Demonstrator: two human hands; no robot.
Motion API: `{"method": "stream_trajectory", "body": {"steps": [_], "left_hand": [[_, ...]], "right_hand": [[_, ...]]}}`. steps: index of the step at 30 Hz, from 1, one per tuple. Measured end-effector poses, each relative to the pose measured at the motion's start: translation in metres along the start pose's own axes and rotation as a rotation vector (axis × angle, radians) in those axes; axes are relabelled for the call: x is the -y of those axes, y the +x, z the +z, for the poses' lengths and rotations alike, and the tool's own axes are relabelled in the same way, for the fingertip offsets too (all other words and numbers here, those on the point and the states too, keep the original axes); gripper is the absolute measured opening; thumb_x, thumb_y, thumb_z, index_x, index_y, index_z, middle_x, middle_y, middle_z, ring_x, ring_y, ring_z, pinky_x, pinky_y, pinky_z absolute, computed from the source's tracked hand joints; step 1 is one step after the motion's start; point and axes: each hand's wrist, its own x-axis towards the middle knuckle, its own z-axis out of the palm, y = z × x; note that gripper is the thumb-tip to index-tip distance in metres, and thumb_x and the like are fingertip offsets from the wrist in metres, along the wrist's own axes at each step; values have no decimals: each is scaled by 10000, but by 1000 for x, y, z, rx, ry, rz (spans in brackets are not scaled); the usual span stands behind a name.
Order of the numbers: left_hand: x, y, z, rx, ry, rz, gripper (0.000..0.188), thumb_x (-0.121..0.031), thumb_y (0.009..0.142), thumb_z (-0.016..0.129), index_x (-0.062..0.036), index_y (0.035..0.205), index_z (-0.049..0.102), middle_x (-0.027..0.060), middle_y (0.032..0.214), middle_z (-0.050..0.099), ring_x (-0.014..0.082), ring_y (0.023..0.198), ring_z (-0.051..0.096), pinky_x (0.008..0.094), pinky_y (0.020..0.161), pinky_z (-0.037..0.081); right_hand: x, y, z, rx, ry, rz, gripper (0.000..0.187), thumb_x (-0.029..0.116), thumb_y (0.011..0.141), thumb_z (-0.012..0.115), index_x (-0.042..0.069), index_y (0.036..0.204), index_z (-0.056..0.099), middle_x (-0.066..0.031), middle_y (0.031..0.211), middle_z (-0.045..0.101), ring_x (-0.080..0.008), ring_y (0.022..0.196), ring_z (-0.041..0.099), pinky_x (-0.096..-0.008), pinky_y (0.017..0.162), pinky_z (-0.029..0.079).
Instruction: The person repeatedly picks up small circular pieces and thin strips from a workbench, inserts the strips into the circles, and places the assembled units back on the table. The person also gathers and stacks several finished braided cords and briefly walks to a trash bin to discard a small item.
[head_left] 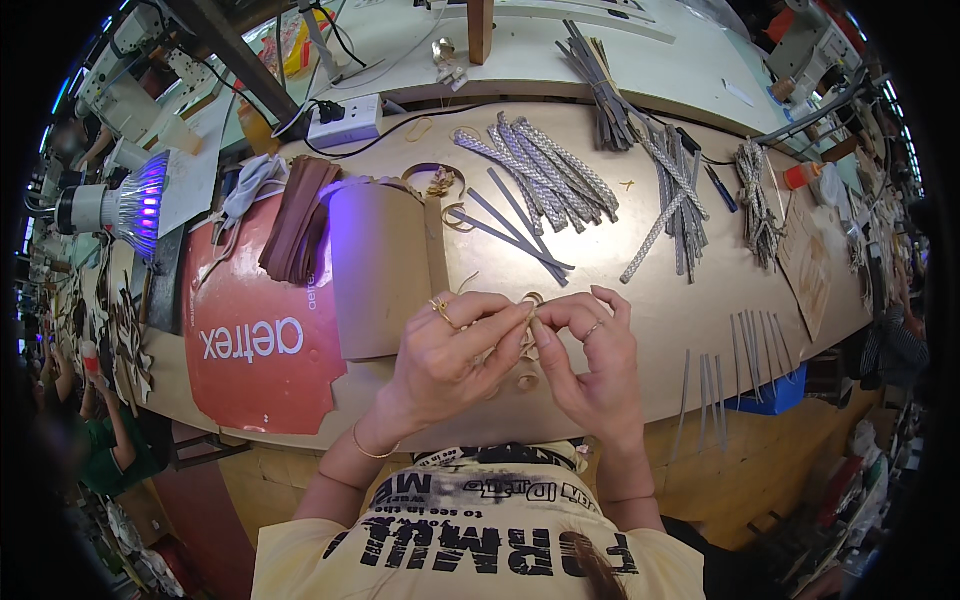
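Note:
In front of my chest my left hand and my right hand meet, fingertips pinched together. Between them is a thin, curled tan strip, mostly hidden by the fingers. More pale curls show just below the fingertips; whether they belong to the same strip I cannot tell. Beyond the hands lie several narrow grey strips and a bundle of braided silver-grey straps. To the left of my left hand stands a stack of brown sheet material.
A red sheet and folded brown strips lie left. A lit lamp stands farther left, and a power strip at the back. More braided straps lie right. Grey strips hang over the front edge above a blue box.

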Motion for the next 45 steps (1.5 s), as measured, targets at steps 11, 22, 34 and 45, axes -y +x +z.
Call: {"method": "stream_trajectory", "body": {"steps": [11, 22, 34, 45], "left_hand": [[2, -4, -1, 2, -625, -493, 111, -22, 887, 649, 16, 976, 704, 91, 893, 685, 117, 678, 620, 255, 643, 508], [-1, -5, -4, 133, -948, -692, 173, -87, 968, 557, 37, 958, 679, 60, 877, 661, 73, 704, 585, 215, 638, 480], [52, -16, -18, -293, -1531, -972, 141, -157, 983, 532, -58, 1055, 603, 29, 963, 625, 88, 662, 422, 240, 584, 360], [57, -15, -21, -286, -1376, -926, 166, -194, 971, 521, -69, 1074, 559, 67, 1013, 589, 145, 746, 487, 283, 675, 399]], "right_hand": [[-4, 0, -4, 75, 119, -111, 117, 70, 831, 713, 57, 896, 616, -55, 877, 645, -221, 814, 611, -375, 898, 424], [-20, 6, -2, -9, 154, -211, 350, 60, 734, 804, 170, 1063, 758, -85, 1113, 625, -205, 907, 594, -340, 804, 502], [-67, -52, -93, -262, 1211, -366, 84, 203, 1016, 536, 139, 1069, 552, -75, 950, 678, -293, 1029, 657, -498, 1036, 425], [-202, -170, -347, -555, -132, 566, 328, 149, 991, 556, 23, 1292, 582, -16, 877, 592, -116, 715, 551, -264, 671, 448]]}}
